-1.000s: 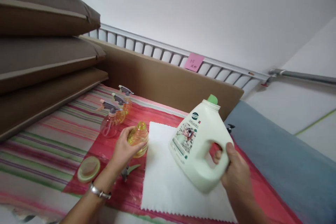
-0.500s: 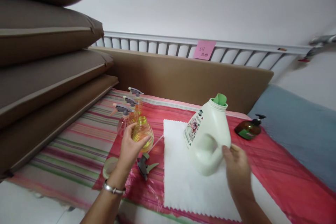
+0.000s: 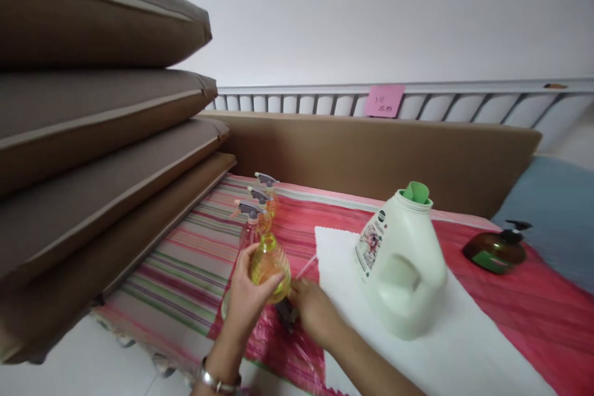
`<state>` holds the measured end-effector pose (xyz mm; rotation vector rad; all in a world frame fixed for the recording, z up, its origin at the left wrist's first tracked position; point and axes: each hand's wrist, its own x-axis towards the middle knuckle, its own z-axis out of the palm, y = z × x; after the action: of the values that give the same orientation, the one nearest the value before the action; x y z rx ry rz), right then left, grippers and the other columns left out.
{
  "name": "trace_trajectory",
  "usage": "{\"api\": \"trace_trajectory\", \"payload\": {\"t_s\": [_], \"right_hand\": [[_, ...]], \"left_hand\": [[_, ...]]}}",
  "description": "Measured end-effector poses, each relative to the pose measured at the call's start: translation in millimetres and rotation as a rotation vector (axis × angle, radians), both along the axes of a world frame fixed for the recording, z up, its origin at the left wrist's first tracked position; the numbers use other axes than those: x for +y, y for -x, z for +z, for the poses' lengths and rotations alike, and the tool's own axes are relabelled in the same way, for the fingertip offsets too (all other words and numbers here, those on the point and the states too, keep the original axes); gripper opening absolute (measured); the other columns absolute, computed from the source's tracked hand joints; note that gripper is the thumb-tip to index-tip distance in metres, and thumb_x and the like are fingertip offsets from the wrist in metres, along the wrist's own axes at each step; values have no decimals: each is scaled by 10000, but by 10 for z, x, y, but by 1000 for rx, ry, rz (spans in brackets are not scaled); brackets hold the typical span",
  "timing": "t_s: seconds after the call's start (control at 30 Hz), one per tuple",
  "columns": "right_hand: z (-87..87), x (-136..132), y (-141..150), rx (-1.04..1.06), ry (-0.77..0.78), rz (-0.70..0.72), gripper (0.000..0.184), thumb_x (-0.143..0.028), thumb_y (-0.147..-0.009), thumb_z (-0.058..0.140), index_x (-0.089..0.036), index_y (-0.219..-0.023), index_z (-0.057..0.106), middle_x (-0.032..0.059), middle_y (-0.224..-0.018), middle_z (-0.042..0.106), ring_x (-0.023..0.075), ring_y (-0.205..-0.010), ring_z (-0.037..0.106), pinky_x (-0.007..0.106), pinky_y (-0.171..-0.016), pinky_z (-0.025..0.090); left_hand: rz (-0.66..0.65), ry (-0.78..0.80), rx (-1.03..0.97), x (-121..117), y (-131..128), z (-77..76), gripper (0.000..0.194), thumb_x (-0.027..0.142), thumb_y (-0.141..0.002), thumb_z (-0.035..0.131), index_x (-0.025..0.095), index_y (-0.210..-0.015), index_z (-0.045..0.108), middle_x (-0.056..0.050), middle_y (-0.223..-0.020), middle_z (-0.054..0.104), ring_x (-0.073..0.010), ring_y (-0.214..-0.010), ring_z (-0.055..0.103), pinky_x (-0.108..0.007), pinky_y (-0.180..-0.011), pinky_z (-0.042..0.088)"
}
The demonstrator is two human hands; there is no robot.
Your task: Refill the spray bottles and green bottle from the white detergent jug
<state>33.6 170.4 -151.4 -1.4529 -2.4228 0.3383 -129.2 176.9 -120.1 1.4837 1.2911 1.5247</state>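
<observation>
My left hand (image 3: pixel 247 292) is wrapped round a small yellow spray bottle (image 3: pixel 270 265) that has no head on it, holding it just above the red cloth (image 3: pixel 501 315). My right hand (image 3: pixel 314 311) reaches down beside it onto a grey trigger sprayer head (image 3: pixel 286 312) with a thin tube (image 3: pixel 307 266), fingers closing on it. A big white detergent jug (image 3: pixel 403 265) with a green spout stands free on a white towel (image 3: pixel 464 352) to the right.
Three orange spray bottles (image 3: pixel 256 215) with grey triggers stand in a row behind. A brown pump bottle (image 3: pixel 495 252) lies at the right. Brown cushions (image 3: pixel 93 136) are stacked on the left, with a brown board (image 3: pixel 371 154) behind. A round lid peeks out under my left hand.
My right hand has set the jug upright on the towel, let go of it and moved left to the sprayer head. The camera has swung left and lower.
</observation>
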Motion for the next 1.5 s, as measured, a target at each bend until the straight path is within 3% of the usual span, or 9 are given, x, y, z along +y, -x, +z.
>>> {"api": "trace_trajectory", "payload": {"t_s": [0.23,0.37,0.5,0.63,0.73,0.8,1.0,1.3,1.5], "right_hand": [[15,206,162,36,14,-17,202,-75,-693,485,-160,-703,669,116,-767,672,256,-783,612,330,-705,418],[258,97,-57,275,-28,-156,294,-100,-680,451,-190,-908,614,94,-915,658,246,-866,613,346,-754,449],[881,-298,-515,659,-80,-325,256,-299,-839,360,-212,-1047,481,58,-934,624,204,-839,603,328,-703,485],[1776,-981,-896,1566,-33,-311,251,-376,-689,652,-225,-879,587,6,-801,596,164,-673,565,309,-619,486],[2275,-1492,-1009,1718,-114,-203,217,-350,-657,722,-232,-816,634,8,-822,599,139,-640,546,275,-553,467],[2425,-1744,-1034,1695,-188,-161,175,-327,-656,730,-243,-782,643,11,-858,610,139,-631,543,275,-528,460],[2329,-2041,-1082,1535,-137,-15,119,-230,-718,675,-268,-820,628,-19,-713,585,164,-653,550,321,-629,477],[1913,-2006,-854,1144,44,-94,283,-435,-705,677,-212,-870,623,20,-803,633,197,-748,569,316,-702,465],[1703,-2038,-774,1185,99,-135,285,-428,-711,675,-195,-863,614,28,-817,650,215,-806,600,316,-734,471]], "left_hand": [[11,64,3,-626,326,46,621,364,-578,747,190,-1115,488,-104,-1118,592,-301,-1074,557,-429,-941,442],[26,21,-103,-917,309,233,687,480,-552,750,190,-1118,491,-105,-1094,608,-300,-1051,568,-412,-922,459],[-16,8,-179,-1135,101,386,704,513,-516,763,182,-1085,514,-97,-1039,634,-290,-1002,593,-378,-870,486],[-149,12,-152,-1298,-246,477,668,465,-522,771,178,-1074,530,-96,-1015,646,-290,-985,599,-379,-857,487],[-235,15,-87,-1417,-546,555,610,360,-524,776,179,-1059,545,-97,-1016,657,-295,-992,602,-386,-863,488],[-285,10,-73,-1506,-726,608,561,300,-524,765,178,-1034,564,-99,-1021,663,-298,-1000,602,-381,-863,490],[-361,26,-65,-1784,-994,698,557,228,-519,755,184,-1040,565,-98,-1056,654,-296,-1025,587,-384,-897,463],[-405,36,-116,-2040,-1025,907,552,158,-518,740,184,-1034,545,-64,-1015,645,-269,-985,591,-346,-864,467],[-395,76,-126,-2150,-1082,932,553,60,-503,706,188,-1016,546,-49,-1014,645,-253,-1010,581,-331,-887,455]]}}
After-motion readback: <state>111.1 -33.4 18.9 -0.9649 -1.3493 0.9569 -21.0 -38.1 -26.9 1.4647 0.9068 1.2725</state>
